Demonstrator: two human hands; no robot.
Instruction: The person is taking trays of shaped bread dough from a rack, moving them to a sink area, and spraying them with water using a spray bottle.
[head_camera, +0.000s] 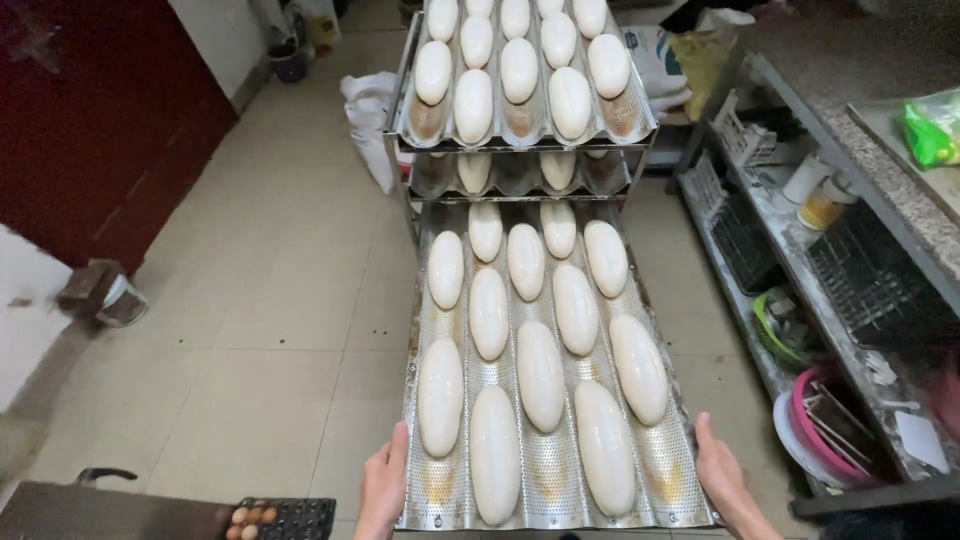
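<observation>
While the left hand (385, 490) and right hand (722, 482) each grasp a side edge of the tray (556, 480) at the lower centre of the frame, its far end meets the rack (400, 140). If it tilts, the loaves (540, 375) may roll together or slide off.

open tiled floor (270, 300) left of tray (545, 490), wire rack (520, 150) ahead, cluttered shelving (800, 290) close on right

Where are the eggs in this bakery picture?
In the head view, the eggs sit in a dark tray at the bottom left, just left of the person's left hand, which grips the perforated baking tray of dough loaves.
</observation>
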